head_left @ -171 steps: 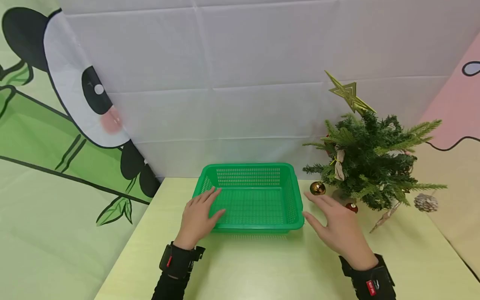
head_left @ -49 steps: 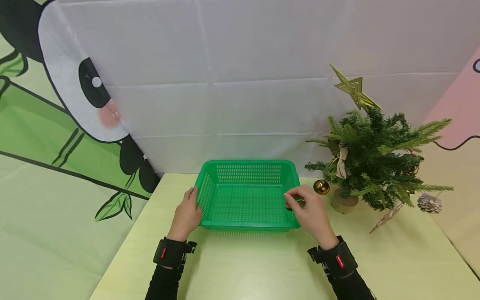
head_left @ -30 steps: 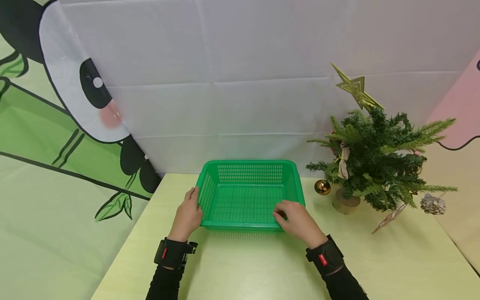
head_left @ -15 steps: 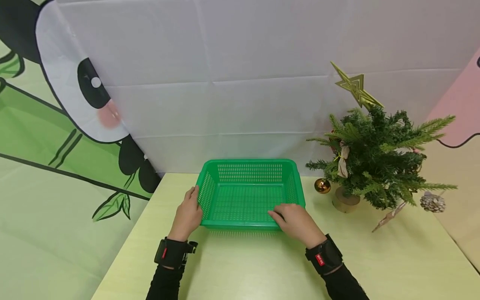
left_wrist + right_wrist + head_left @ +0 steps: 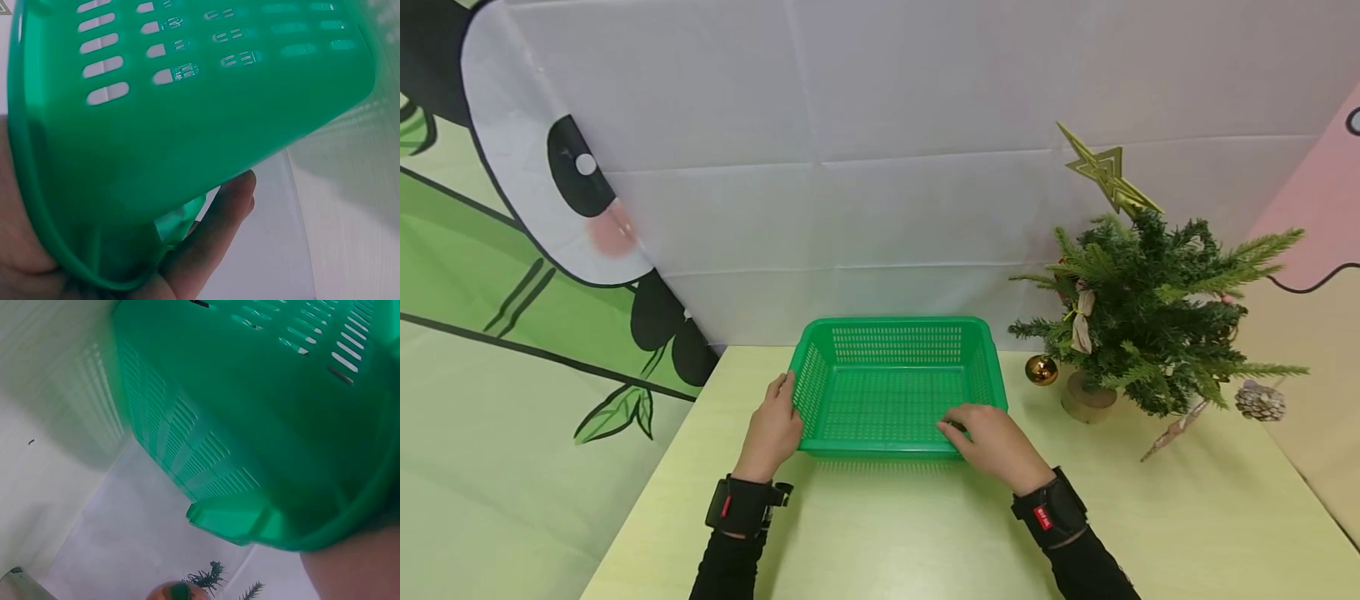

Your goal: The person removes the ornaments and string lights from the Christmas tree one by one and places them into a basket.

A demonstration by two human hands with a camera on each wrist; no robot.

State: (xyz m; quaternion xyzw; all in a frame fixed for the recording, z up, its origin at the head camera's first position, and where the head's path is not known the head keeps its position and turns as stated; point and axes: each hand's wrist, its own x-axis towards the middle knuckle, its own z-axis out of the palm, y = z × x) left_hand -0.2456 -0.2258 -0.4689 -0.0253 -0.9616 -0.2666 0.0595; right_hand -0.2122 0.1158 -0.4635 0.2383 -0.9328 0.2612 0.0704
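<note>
A green plastic basket sits on the pale table, its slotted walls and grid floor visible. My left hand holds its left side near the front corner; in the left wrist view the fingers curl around below the rim. My right hand reaches over the front right corner, fingers bent down inside the basket and thumb toward the middle. Whatever lies under those fingers is hidden, so I cannot tell if they hold anything. The right wrist view shows mostly the basket's outer walls.
Right of the basket stands a small Christmas tree on a wooden base, topped by a gold star. A gold ball and a pine cone hang low from it. A white cloth backdrop rises behind.
A small red ball by the tree base is gone from there. My right hand came left from it, pinching something small and dark, then lowered into the basket. My left hand took the basket's side.
</note>
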